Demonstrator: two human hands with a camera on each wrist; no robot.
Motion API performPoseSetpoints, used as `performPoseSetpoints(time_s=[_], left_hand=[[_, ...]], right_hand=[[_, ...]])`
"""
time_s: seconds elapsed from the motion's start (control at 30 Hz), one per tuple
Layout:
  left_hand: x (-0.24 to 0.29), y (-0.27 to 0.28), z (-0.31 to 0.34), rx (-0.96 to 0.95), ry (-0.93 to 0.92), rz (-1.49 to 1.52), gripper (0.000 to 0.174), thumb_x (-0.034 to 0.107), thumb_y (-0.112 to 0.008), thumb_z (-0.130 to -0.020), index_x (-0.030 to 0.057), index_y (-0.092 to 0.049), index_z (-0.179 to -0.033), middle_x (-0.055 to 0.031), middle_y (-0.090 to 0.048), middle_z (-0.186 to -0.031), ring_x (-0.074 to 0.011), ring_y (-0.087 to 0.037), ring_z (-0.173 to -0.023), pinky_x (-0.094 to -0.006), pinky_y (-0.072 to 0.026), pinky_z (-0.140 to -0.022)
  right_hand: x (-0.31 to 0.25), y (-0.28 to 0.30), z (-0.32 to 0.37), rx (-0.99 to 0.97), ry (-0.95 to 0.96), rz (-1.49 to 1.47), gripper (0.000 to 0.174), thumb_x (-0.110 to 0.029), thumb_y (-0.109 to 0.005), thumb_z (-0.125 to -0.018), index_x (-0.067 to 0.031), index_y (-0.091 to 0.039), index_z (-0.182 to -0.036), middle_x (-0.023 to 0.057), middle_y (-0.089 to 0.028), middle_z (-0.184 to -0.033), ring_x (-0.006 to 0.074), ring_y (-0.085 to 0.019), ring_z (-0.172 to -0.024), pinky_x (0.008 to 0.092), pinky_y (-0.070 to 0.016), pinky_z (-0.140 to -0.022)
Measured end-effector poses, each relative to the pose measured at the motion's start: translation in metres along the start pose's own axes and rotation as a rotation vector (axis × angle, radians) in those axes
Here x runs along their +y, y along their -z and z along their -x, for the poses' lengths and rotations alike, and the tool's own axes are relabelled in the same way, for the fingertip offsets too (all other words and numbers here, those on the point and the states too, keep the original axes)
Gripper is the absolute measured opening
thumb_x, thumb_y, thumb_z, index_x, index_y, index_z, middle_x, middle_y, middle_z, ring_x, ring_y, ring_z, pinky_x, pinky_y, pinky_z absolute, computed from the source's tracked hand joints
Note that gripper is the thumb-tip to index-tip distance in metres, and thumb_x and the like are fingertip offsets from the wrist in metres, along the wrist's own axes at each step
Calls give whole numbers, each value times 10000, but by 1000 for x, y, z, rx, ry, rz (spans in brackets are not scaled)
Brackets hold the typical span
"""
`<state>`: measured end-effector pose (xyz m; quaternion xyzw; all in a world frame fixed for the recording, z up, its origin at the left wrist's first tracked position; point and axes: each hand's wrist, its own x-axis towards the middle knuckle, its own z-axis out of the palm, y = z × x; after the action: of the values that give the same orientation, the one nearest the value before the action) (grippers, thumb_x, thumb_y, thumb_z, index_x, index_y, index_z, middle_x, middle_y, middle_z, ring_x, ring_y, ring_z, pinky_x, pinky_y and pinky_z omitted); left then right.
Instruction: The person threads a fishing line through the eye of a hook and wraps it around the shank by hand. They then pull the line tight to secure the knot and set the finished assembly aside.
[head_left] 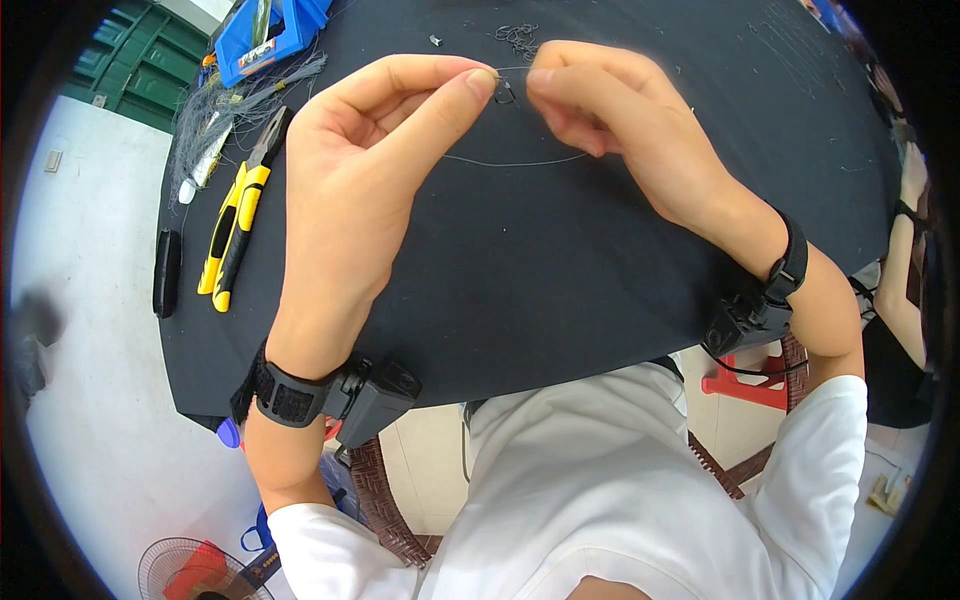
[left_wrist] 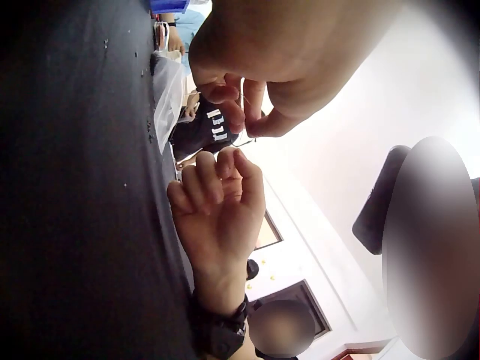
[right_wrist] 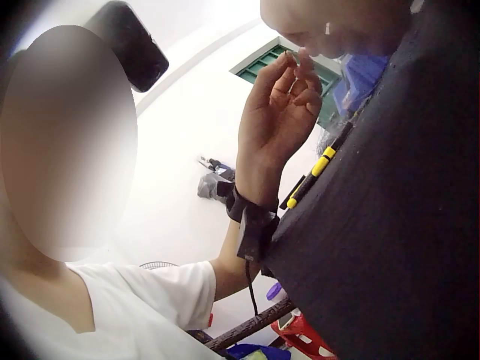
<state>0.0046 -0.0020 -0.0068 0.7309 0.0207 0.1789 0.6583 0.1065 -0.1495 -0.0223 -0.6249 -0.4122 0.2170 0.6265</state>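
My left hand [head_left: 365, 160] is raised over the black table and pinches a thin fishing line between thumb and forefinger. Just beyond its fingertips hangs a small dark hook-shaped piece [head_left: 508, 94], its details too small to make out. The line [head_left: 514, 68] runs taut from there to my right hand [head_left: 625, 110], which grips it between thumb and curled forefinger. Lower down, a slack stretch of the same kind of line [head_left: 515, 164] bows between the two hands. In the right wrist view the left hand [right_wrist: 277, 124] shows thumb and fingertip together.
Yellow-black pliers [head_left: 238, 215] lie left of my left hand, near a tangle of grey line [head_left: 215, 125] and a blue bin [head_left: 270, 40]. A small dark coil [head_left: 518, 40] sits beyond the hands. Several loose strands [head_left: 790, 50] lie at the far right. Another person's arm [head_left: 908, 230] shows at the right edge.
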Motion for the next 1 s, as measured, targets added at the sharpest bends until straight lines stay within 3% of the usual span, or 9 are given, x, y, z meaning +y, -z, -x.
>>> performPoseSetpoints(time_s=[0.3,0.4,0.5,0.7,0.8,1.0], left_hand=[[-2,3,-1,14,-18,-19,184,114,-598,-805,13,-618,-956,-76,-619,-919,-89,-562,-850,-178,-416,-739],[-2,4,-2,64,-38,10,158,55,-615,-772,-33,-617,-904,-54,-631,-829,-60,-578,-761,-145,-425,-689],[0,3,-2,94,-46,19,166,59,-620,-765,-33,-620,-903,-50,-630,-823,-53,-572,-747,-141,-418,-670],[5,1,-3,94,32,40,179,64,-625,-758,-31,-624,-910,-45,-631,-821,-51,-567,-753,-139,-406,-674],[2,0,-4,104,47,51,189,83,-633,-753,-29,-629,-906,-37,-630,-811,-41,-552,-727,-132,-388,-648],[-3,3,-8,123,97,29,184,107,-635,-752,-17,-644,-888,0,-610,-747,-7,-475,-638,-140,-332,-567]], right_hand=[[3,-1,1,2,-6,9,259,-243,-445,-845,-79,-472,-646,-45,-338,-563,38,-269,-511,206,-207,-476],[2,1,1,43,-14,34,231,-245,-462,-848,-67,-532,-718,-53,-344,-563,34,-266,-508,205,-205,-477],[6,4,0,49,25,-40,210,-244,-485,-857,-57,-568,-810,-62,-369,-583,25,-298,-526,191,-229,-486],[23,0,-2,8,61,2,177,-213,-532,-860,-44,-579,-877,-44,-521,-749,24,-429,-646,173,-359,-582],[25,-6,-3,11,105,-17,118,-134,-567,-829,-17,-570,-818,-59,-483,-602,-3,-409,-547,167,-327,-483],[13,-9,5,-17,107,18,119,-126,-581,-811,-17,-571,-762,-55,-483,-590,-2,-399,-522,166,-312,-456]])
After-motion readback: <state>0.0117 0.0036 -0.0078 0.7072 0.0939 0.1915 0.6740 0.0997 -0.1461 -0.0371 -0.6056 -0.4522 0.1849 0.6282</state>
